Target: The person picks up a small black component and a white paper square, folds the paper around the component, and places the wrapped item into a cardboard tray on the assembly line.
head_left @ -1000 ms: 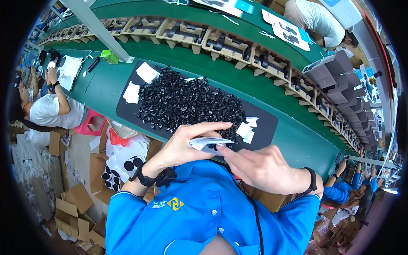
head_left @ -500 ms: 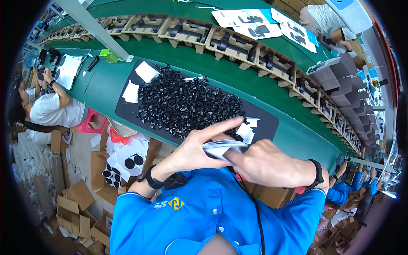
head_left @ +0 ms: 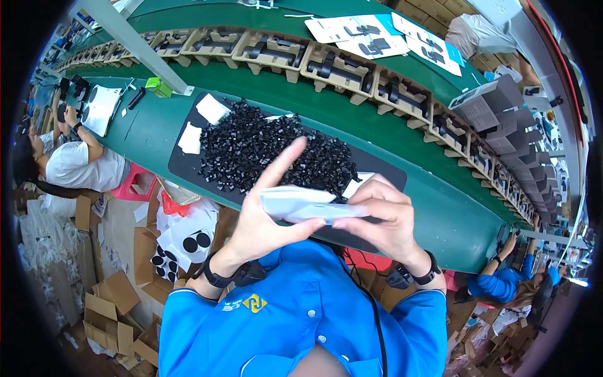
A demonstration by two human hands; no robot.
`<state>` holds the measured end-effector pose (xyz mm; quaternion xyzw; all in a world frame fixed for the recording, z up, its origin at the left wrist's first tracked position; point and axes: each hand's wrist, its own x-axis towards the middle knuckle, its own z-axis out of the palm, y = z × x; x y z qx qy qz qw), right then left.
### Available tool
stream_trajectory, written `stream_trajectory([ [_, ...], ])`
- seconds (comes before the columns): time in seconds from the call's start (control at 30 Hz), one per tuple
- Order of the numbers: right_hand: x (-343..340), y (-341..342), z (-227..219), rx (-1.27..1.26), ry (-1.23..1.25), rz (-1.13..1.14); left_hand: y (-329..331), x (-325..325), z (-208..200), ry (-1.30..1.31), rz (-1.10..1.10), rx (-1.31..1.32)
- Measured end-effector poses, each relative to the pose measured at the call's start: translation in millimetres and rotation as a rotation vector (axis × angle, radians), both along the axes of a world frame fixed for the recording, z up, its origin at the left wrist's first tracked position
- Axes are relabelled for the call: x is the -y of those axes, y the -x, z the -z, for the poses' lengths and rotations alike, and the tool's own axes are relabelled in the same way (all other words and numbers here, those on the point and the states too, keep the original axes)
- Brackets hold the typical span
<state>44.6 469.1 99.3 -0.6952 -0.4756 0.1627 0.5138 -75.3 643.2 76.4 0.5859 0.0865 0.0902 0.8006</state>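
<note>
While the white packet (head_left: 298,204) is held aloft before the heap of small black parts (head_left: 270,147), the left hand (head_left: 259,227) clasps its left end, forefinger raised, and the right hand (head_left: 391,217) pinches the opposite end. Presumably light, limp and slippery, it is best taken by its edges, without creasing.

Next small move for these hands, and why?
Probably curl the left hand's extended finger onto the white packet to steady it: that finger juts out toward the black pieces, while the right hand pinches the packet's right end.
</note>
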Motion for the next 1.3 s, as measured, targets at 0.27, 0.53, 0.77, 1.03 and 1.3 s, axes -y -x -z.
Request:
stream_trajectory([
  [0.27, 24, 2, 13, 0.207, -0.078, 0.130, -9, 19, -4, 0.154, 0.117, -0.140],
  [0.53, 68, -15, 19, 0.780, -0.023, 0.103, -31, 45, 4, 0.548, 0.180, -0.201],
  [0.77, 99, -26, 3, 0.736, 0.129, 0.109, -51, 72, -3, -0.011, 0.182, -0.250],
  [1.03, 111, -55, 31, -0.216, 0.107, 0.037, -69, 102, -6, -0.013, 0.128, -0.239],
  [1.3, 129, -57, 51, 0.117, -0.191, 0.242, -83, 126, 12, -0.398, 0.053, -0.107],
])
